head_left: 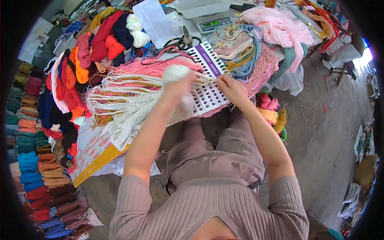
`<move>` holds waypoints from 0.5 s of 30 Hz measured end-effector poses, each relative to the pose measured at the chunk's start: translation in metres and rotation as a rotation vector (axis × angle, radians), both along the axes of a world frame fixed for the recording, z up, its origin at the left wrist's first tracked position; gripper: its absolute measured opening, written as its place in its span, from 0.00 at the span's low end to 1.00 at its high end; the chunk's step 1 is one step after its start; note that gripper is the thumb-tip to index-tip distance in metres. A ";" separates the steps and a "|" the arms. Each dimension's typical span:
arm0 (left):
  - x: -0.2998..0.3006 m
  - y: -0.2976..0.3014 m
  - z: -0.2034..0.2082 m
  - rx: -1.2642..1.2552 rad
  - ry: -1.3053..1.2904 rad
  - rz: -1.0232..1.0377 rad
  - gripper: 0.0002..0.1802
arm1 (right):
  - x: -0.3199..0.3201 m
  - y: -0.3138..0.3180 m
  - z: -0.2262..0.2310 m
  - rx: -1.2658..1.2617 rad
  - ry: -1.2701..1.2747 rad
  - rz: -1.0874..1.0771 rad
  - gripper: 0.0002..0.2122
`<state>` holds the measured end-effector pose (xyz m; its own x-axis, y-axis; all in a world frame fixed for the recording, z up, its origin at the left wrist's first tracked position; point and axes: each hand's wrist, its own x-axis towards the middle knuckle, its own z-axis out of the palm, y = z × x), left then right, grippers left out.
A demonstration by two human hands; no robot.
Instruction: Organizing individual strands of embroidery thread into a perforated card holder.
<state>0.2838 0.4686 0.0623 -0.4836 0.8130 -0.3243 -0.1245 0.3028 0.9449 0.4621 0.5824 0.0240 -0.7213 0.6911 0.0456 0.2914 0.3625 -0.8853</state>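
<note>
Left hand: the left hand [179, 89] is closed around a ball of white yarn [176, 73], lifted over the near part of the sample card; its motion blur hides the fingers.
Right hand: the right hand [230, 89] rests on the right edge of the sample card, fingertips pinched on a pale strand [208, 80] that runs leftward to the ball.
Sample card: a white sample card [208, 76] with a purple strip and rows of punched holes, lying slantwise on the counter [94, 158] in front of the person, partly over pink yarn.
Cream fringe: a broad bundle of cream and white threads [124, 108], fanned out to the left of the card and hanging over the counter's near edge.
Pink yarn: loose pink skeins [262, 68] under and right of the card; a paler pink heap [280, 26] lies further back.
Mixed skeins: red, orange, navy and white skeins [100, 44] heaped at the left rear of the counter.
Scale: a digital scale [210, 22] with a lit green display at the back, black scissors [182, 41] just before it.
Floor stock: rows of folded coloured yarn hanks [30, 160] laid along the floor at the far left.
Lap: the person sits with knees under the counter's edge, in taupe trousers [212, 148].
</note>
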 end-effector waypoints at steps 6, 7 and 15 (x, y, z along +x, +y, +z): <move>-0.150 -0.090 0.066 0.439 -0.686 0.088 0.09 | 0.001 0.006 -0.006 0.108 -0.085 -0.062 0.13; -0.167 -0.095 0.073 0.481 -0.726 0.112 0.10 | 0.003 0.008 -0.005 0.068 -0.094 -0.042 0.13; -0.227 -0.156 0.094 0.390 0.006 0.617 0.21 | 0.003 0.006 -0.023 -0.167 0.235 -0.002 0.09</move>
<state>0.0567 0.3124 0.1568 -0.8921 0.4474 -0.0628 -0.1583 -0.1794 0.9710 0.4650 0.5881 0.0011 -0.7032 0.7044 0.0967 0.0720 0.2059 -0.9759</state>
